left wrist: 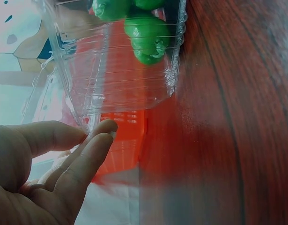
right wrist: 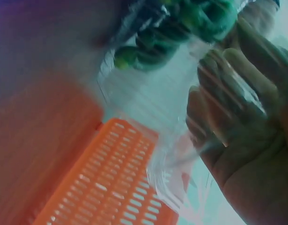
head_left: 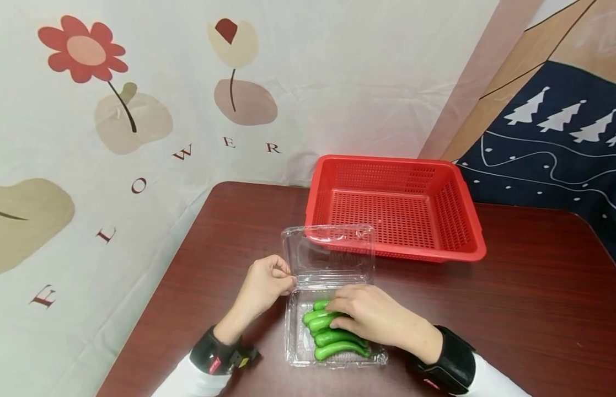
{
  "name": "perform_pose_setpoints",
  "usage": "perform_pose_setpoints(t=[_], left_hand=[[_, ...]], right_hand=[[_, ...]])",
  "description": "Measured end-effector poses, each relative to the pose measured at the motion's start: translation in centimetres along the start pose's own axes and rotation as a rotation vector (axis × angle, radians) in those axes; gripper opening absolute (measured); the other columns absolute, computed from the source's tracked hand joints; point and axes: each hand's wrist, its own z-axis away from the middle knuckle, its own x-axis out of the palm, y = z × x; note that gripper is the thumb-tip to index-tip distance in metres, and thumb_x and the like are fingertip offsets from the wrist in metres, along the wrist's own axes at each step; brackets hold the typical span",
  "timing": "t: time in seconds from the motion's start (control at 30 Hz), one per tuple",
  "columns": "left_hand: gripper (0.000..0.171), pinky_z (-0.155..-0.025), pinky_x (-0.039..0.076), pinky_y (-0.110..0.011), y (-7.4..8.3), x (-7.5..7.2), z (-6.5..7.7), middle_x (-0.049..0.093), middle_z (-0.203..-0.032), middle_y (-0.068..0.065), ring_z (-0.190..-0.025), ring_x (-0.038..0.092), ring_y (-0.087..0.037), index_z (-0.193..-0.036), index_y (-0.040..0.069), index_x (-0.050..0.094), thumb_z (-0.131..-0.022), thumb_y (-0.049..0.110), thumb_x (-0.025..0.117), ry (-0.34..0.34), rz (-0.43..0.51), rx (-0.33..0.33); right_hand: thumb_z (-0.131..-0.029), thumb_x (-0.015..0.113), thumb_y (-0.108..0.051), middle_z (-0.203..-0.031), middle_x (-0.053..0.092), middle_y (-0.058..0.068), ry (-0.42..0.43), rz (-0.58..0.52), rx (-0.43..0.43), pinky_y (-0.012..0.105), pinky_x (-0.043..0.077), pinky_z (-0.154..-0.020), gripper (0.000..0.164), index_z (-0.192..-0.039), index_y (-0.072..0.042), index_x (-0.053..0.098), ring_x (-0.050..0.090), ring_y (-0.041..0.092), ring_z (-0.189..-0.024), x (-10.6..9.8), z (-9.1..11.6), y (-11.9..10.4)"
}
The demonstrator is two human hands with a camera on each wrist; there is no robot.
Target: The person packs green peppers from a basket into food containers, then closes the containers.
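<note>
Clamshell box [head_left: 308, 344] of clear plastic sits on the near middle of the dark wooden bench [head_left: 536, 309], its hinged lid [head_left: 329, 255] standing open and tilted back toward the far side. Largest on the bench is the red basket [head_left: 397, 207], a perforated tray just beyond the box, with the raised lid leaning against or just in front of its near rim. Behind the bench hangs a pale cloth [head_left: 139, 110] printed with flowers and letters, and to the far right a dark blue cloth [head_left: 561, 149] with white trees.

Inside the box lie several green cucumbers [head_left: 337, 344], packed side by side and running left to right. The right hand [head_left: 372, 317] rests palm down over them from the right, fingers curled loosely onto the farthest ones; whether it grips one cannot be told. The left hand [head_left: 265, 284] is at the box's far left corner, near the hinge, its thumb and fingertips pinching the plastic edge there. In the left wrist view the fingers [left wrist: 87, 154] meet the clear wall [left wrist: 115, 79] near its corner. Both wrists wear black bands.
</note>
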Motion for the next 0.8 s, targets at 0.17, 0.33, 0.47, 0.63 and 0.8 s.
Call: perform_pose_setpoints(t=[0.17, 0.33, 0.47, 0.63, 0.8], left_hand=[[0.016, -0.061, 0.064, -0.03, 0.2, 0.1, 0.1, 0.073, -0.07, -0.008, -0.066, 0.071, -0.015, -0.082, 0.001, 0.06, -0.08, -0.01, 0.071, -0.006, 0.004, 0.009], [0.016, -0.059, 0.064, -0.029, 0.4, 0.3, 0.2, 0.073, -0.071, -0.009, -0.065, 0.07, -0.015, -0.083, 0.0, 0.06, -0.079, -0.011, 0.07, -0.014, 0.001, 0.015], [0.016, -0.06, 0.062, -0.026, 0.5, 0.5, 0.2, 0.072, -0.07, -0.01, -0.064, 0.069, -0.014, -0.084, 0.0, 0.06, -0.08, -0.01, 0.072, -0.033, 0.021, 0.016], [0.017, -0.062, 0.064, -0.028, 0.7, 1.0, 0.1, 0.075, -0.076, -0.015, -0.067, 0.071, -0.016, -0.086, -0.002, 0.06, -0.082, -0.011, 0.074, -0.056, 0.041, 0.031], [0.019, -0.061, 0.064, -0.029, 0.8, 1.4, 0.0, 0.076, -0.079, -0.015, -0.066, 0.07, -0.016, -0.086, -0.001, 0.06, -0.083, -0.011, 0.076, -0.078, 0.019, 0.069]], right_hand=[[-0.092, 0.081, -0.025, -0.097, 0.072, -0.006, 0.062, 0.007, 0.02, 0.028, 0.06, -0.08, 0.017, -0.104, -0.014, 0.077, 0.068, 0.007, -0.09, -1.1, 0.5, 0.2], [-0.093, 0.08, -0.021, -0.1, 0.072, -0.009, 0.129, -0.008, 0.072, 0.029, 0.061, -0.079, 0.013, -0.104, -0.016, 0.077, 0.068, 0.007, -0.093, -2.6, 1.2, 0.3], [-0.094, 0.079, -0.018, -0.101, 0.072, -0.011, 0.225, -0.033, 0.093, 0.025, 0.06, -0.076, 0.011, -0.104, -0.018, 0.076, 0.068, 0.005, -0.091, -3.8, 2.1, 0.6], [-0.101, 0.072, -0.022, -0.098, 0.072, -0.011, 0.387, -0.066, 0.088, 0.019, 0.054, -0.071, 0.007, -0.105, -0.018, 0.076, 0.064, 0.003, -0.083, -5.2, 3.2, 1.5], [-0.101, 0.071, -0.026, -0.096, 0.074, -0.008, 0.487, -0.048, 0.164, 0.016, 0.054, -0.073, 0.012, -0.104, -0.016, 0.077, 0.065, 0.005, -0.081, -6.8, 4.7, 2.5]])
